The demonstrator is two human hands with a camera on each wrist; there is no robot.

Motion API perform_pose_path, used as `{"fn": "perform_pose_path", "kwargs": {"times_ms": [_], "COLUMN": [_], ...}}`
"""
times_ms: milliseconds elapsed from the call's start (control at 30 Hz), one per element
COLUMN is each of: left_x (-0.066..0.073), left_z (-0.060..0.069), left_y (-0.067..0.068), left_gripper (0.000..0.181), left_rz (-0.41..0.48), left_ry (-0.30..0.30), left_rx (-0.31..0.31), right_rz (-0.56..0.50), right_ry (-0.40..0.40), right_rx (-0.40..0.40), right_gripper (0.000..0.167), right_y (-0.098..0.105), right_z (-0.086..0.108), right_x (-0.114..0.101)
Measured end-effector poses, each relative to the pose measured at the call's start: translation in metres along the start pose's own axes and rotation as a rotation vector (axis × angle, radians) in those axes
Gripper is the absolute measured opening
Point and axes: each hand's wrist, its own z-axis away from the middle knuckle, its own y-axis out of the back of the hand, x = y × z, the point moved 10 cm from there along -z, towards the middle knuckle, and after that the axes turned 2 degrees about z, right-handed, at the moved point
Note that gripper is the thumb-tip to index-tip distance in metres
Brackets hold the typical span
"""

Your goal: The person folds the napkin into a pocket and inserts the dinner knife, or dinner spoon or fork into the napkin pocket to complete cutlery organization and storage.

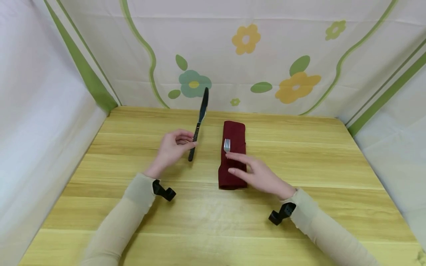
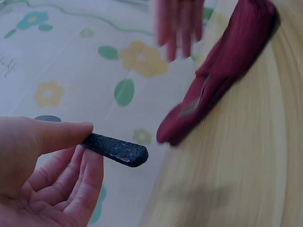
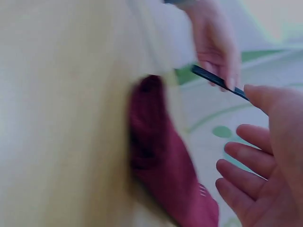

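In the head view my left hand pinches the black handle of a table knife between thumb and fingers. The knife is held up off the table, its dark blade pointing away; the left wrist view shows the handle's textured end. A dark red folded cloth napkin lies lengthwise on the table to the knife's right. On it is a fork, only its tines and neck visible. My right hand hovers over the napkin, its fingers loosely extended and holding nothing; whether it touches the cloth is unclear.
The wooden table ends at the back against a white curtain printed with flowers and leaves. White cloth with green stripes also hangs along both sides. A black wrist camera sits on the left sleeve and another on the right.
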Motion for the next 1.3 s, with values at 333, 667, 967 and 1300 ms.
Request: {"fn": "perform_pose_path", "kwargs": {"times_ms": [333,667,967,1300], "left_x": [0.023,0.023,0.026,0.027], "left_z": [0.006,0.015,0.017,0.031], "left_y": [-0.066,-0.111,-0.126,-0.148], "left_gripper": [0.022,0.019,0.031,0.115], "left_rz": [0.165,0.212,0.191,-0.472], "left_ry": [-0.092,-0.106,-0.138,-0.37], "left_rx": [-0.077,-0.149,-0.199,-0.468], "right_rz": [-0.416,-0.604,-0.656,-0.71], "right_ry": [-0.017,-0.101,-0.102,-0.038], "right_rx": [0.312,0.478,0.514,0.616], "right_gripper": [0.041,0.032,0.024,0.008], "right_y": [0.057,0.069,0.071,0.103], "right_z": [-0.017,-0.024,-0.023,-0.005], "right_x": [0.008,0.017,0.022,0.035]}}
